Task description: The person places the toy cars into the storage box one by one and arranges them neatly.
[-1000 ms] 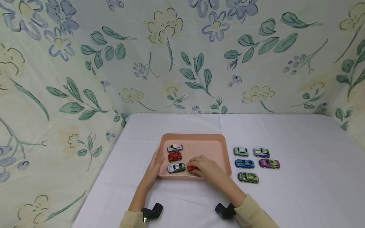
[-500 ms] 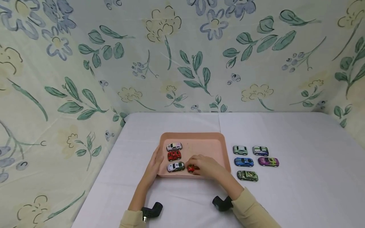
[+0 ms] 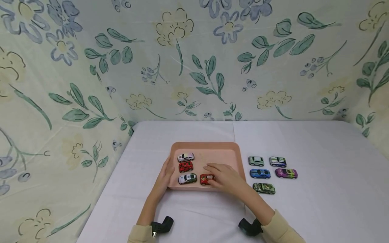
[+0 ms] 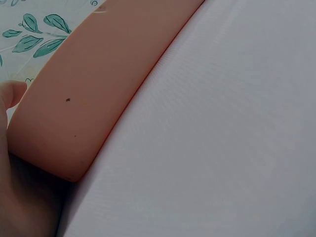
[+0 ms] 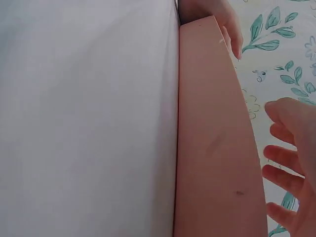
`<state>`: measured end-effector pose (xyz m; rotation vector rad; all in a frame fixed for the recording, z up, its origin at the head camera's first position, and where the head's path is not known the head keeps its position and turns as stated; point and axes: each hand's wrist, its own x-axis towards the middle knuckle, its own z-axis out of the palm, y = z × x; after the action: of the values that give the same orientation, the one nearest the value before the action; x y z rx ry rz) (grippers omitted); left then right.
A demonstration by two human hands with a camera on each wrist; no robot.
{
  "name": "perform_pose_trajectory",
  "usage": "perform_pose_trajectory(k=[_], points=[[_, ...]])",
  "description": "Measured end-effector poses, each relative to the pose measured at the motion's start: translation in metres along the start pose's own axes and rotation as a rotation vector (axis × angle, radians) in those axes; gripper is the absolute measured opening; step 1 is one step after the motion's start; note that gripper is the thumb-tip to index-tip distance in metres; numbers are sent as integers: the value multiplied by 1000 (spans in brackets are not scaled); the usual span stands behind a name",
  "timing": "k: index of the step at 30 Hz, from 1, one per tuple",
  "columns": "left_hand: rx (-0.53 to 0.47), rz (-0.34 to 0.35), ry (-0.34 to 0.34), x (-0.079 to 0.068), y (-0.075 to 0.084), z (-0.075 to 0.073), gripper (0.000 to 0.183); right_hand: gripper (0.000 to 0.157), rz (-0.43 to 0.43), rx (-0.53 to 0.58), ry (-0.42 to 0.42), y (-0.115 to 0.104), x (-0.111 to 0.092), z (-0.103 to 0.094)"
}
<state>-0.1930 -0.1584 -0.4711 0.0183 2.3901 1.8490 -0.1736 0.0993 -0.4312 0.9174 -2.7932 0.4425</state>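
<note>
My left hand (image 3: 165, 173) holds the left side of a pink tray (image 3: 206, 145), with its thumb over the rim; in the left wrist view, that hand (image 4: 9, 187) lies against the corner of the tray's wall (image 4: 89, 74). My right hand (image 3: 228, 179) hovers over the tray's front right part, fingers spread and apart. Under its thumb is a red toy car (image 3: 205, 179), partly covered. Left of that stands a white and green toy car (image 3: 187, 179), behind it another red toy car (image 3: 185, 166) and a white and pink one (image 3: 185, 157). The right wrist view shows loose fingers (image 5: 284, 180) with nothing between them.
Right of the tray, several toy cars stand on the white cloth (image 3: 328, 202): pale green (image 3: 256, 161), white and blue (image 3: 278, 161), blue (image 3: 260, 173), purple (image 3: 286, 173) and camouflage green (image 3: 263, 188). Flowered fabric (image 3: 194, 67) hangs behind.
My right hand's fingers have come off the red toy car and spread, and the hand has shifted right, showing more of the car. The left hand has stayed on the tray.
</note>
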Motion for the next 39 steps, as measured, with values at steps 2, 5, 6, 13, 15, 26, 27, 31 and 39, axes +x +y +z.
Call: perform_pose_trajectory(k=[2, 5, 6, 13, 15, 26, 27, 31, 39], points=[[2, -3, 8, 2, -4, 1, 58, 45, -8, -52, 67, 1, -6, 0], [3, 1, 14, 5, -8, 1, 57, 47, -21, -123, 175, 3, -16, -2], [2, 1, 13, 5, -8, 1, 57, 48, -25, -142, 205, 4, -19, -3], [4, -5, 12, 4, -9, 0, 57, 57, 24, -226, 237, 15, -41, -7], [4, -2, 11, 4, -9, 0, 56, 59, 36, -247, 234, 18, -45, -8], [-7, 4, 6, 3, -8, 0, 57, 58, 192, -238, 230, 40, -71, -20], [-8, 4, 7, 4, -8, 0, 57, 57, 209, -235, 225, 43, -74, -21], [-16, 2, 7, 5, -9, 0, 57, 57, 282, -227, 193, 53, -85, -26], [-28, 6, 2, 8, -11, 1, 57, 56, 378, -223, 169, 78, -105, -34]])
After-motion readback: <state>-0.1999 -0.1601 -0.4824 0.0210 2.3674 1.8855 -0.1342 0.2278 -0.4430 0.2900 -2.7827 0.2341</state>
